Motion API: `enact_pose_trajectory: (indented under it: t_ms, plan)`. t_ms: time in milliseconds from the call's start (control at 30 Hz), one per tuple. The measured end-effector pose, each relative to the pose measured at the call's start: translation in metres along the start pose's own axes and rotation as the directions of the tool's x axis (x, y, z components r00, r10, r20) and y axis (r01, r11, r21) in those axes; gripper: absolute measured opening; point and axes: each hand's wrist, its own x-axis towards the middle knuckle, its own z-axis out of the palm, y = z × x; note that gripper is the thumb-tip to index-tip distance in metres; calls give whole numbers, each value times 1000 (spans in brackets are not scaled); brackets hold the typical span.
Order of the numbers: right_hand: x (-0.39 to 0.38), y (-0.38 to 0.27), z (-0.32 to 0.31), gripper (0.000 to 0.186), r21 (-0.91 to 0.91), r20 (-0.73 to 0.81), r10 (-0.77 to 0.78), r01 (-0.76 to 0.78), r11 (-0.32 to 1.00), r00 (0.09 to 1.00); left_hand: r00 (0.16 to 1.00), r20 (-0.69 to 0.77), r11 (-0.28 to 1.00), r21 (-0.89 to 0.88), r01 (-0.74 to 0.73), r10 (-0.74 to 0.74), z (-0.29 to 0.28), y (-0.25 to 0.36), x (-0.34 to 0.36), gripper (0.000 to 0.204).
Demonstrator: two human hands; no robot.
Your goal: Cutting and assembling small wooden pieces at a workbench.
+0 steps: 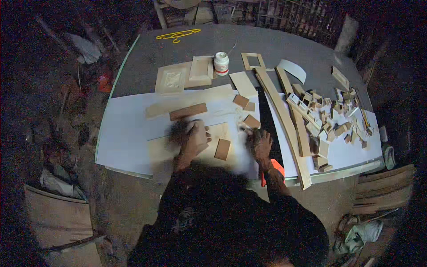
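My left hand (189, 139) is blurred and presses down on a pale wooden panel (213, 133) lying on a white sheet (129, 133); a small pale piece seems to be under its fingers. My right hand (259, 143) rests flat on the table by the panel's right edge, fingers near a small brown wooden block (251, 121). Another brown rectangle (223, 149) lies on the panel between my hands. A longer brown strip (188, 111) lies just beyond my left hand.
A white glue bottle (221, 63) stands at the back beside flat wood panels (183, 76) and a small frame (252, 60). Long curved wood strips (284, 120) and a heap of small offcuts (331, 120) fill the right side. A yellow hanger (178, 34) lies far back.
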Motion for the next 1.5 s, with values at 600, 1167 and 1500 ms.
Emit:
enact_pose_trajectory:
  t_ms: [600, 1167, 1500]
  plan:
    - [88, -80, -181, 55, 438, -538, -286, 553, 709, 793, 814, 369, 251, 822, -512, 449, 104, 35, 12, 25]
    - [47, -107, -167, 49, 999, -26, -85, 30, 36, 996, 968, 142, 597, 765, -241, 208, 116, 45, 1, 50]
    - [52, -114, -192, 46, 994, 57, -153, -71, -85, 987, 923, 105, 658, 671, -341, 371, 98, 28, 29, 28]
